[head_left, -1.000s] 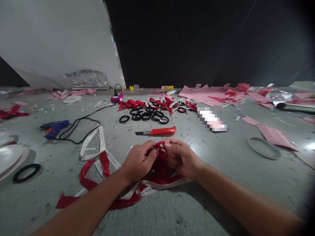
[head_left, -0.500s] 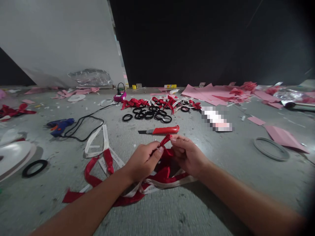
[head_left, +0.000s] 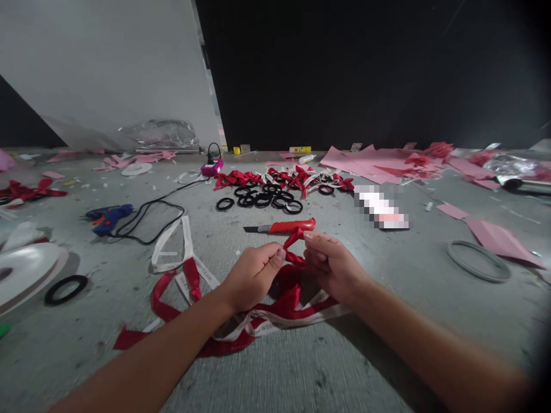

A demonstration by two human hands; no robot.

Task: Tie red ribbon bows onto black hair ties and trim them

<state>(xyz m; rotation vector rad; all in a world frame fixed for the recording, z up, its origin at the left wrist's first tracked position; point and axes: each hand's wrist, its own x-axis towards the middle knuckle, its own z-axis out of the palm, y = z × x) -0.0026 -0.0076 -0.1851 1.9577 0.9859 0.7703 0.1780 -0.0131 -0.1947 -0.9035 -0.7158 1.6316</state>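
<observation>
Between my two hands is a red ribbon (head_left: pixel 294 236), bent into a small loop. My left hand (head_left: pixel 253 274) pinches it on the left side between thumb and fingers. On the other side, the fingertips of my right hand (head_left: pixel 333 264) grip the loop's upper end. More red ribbon hangs below the hands, tangled on the floor with a white printed ribbon (head_left: pixel 275 328). A red utility knife (head_left: pixel 293 226) with its blade out lies just beyond my hands. Past it sit several black rings (head_left: pixel 262 199) and a heap of red and white bows (head_left: pixel 297 179).
To the left, a blue glue gun (head_left: pixel 109 218) trails its cord to a purple power adapter (head_left: pixel 212 167). A white ribbon spool (head_left: pixel 32 269) and a black ring (head_left: pixel 66 289) lie nearer. At right are a grey ring (head_left: pixel 477 261) and pink paper (head_left: pixel 501 241). Dark panels stand behind.
My right hand has drawn slightly away from the left, and the red ribbon loop between them shows longer and more open. The whole view has shifted a little.
</observation>
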